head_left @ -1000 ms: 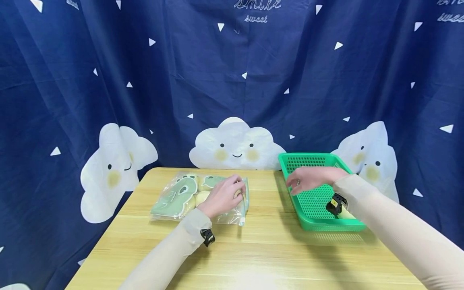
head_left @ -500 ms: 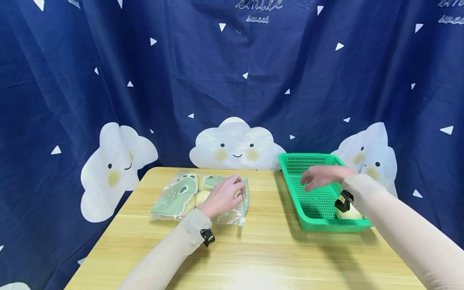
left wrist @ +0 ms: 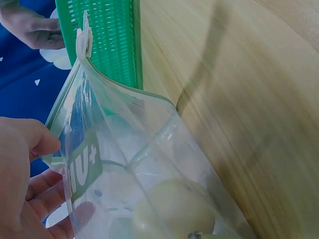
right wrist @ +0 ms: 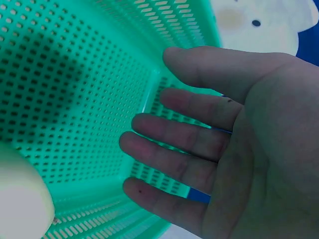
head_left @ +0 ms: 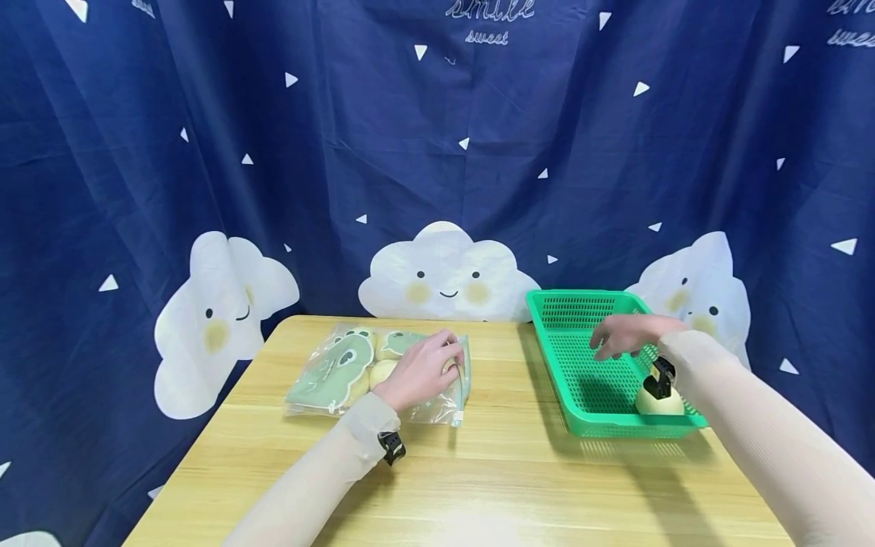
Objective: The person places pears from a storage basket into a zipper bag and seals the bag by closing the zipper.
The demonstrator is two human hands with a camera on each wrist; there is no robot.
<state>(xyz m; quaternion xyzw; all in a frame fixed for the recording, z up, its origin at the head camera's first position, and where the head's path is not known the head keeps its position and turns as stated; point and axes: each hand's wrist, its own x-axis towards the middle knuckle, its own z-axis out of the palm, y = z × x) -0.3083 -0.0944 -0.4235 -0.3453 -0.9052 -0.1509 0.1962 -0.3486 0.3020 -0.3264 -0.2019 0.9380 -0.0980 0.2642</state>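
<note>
A clear zip bag (head_left: 316, 384) with a green cartoon print lies on the table, and pale yellow round fruits (left wrist: 172, 211) show through it; one has a dark spot at its end. My left hand (head_left: 424, 370) holds the bag near its zip edge, thumb on one side and fingers on the other in the left wrist view. Over the green plastic basket (head_left: 557, 365) hovers my right hand (head_left: 627, 336), its fingers extended and nothing in them. Another pale yellow round fruit (right wrist: 22, 199) sits in the basket's near right corner, partly hidden by the wrist camera in the head view.
The basket stands at the right of the light wooden table (head_left: 492, 471). A white slider (left wrist: 83, 42) sits on the bag's zip in the left wrist view. Behind hangs a dark blue curtain (head_left: 383, 99) with cloud prints.
My right hand has moved right, from the basket's left rim to over its inside, and more of the fruit there now shows. The left hand stays on the bag.
</note>
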